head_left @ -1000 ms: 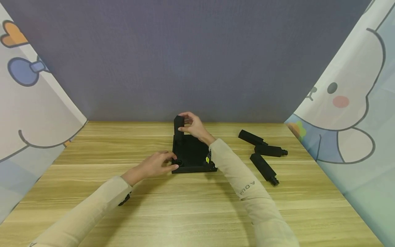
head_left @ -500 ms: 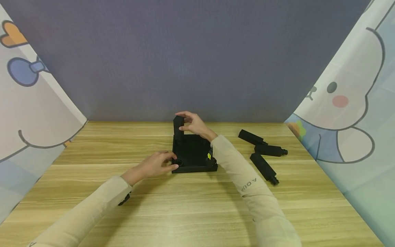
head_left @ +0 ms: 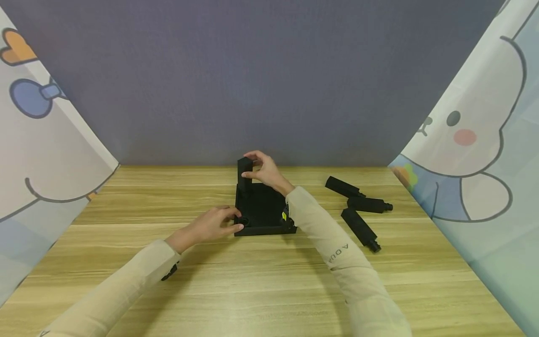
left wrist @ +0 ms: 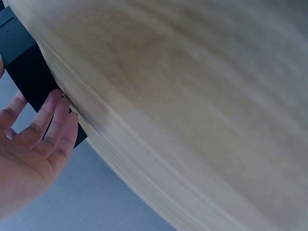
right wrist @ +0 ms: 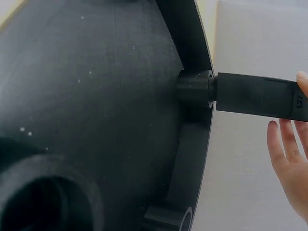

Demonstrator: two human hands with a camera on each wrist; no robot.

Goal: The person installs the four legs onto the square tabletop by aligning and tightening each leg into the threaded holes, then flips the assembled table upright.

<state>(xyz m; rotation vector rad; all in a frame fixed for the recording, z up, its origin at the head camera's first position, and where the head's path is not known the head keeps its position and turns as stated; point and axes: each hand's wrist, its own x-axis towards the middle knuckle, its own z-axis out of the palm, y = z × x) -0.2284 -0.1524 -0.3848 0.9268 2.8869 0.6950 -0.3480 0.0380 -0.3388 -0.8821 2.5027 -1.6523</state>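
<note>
My right hand [head_left: 268, 174] grips a square black leg [head_left: 244, 172] near its top. The leg stands upright at the far left corner of a square black tabletop [head_left: 264, 206] with a raised rim. In the right wrist view, the lower end of the leg meets a round socket [right wrist: 195, 89], and "127" is marked near the held end. How deep it sits in the socket cannot be seen. My left hand [head_left: 212, 224] holds the near left corner, thumb at the front rim. In the left wrist view its bent fingers [left wrist: 61, 126] touch the black side wall.
Three similar legs with narrow round ends lie to the right: a far one [head_left: 343, 187], a middle one [head_left: 366, 205] and a near one [head_left: 359, 228]. Everything rests on a wood-grain table [head_left: 219, 295]. A grey panel [head_left: 252, 84] rises behind, with cartoon-printed sheets at both sides.
My right hand and forearm shift slightly back and forth while the fingers stay on the upright leg. The left hand and the tabletop keep their places.
</note>
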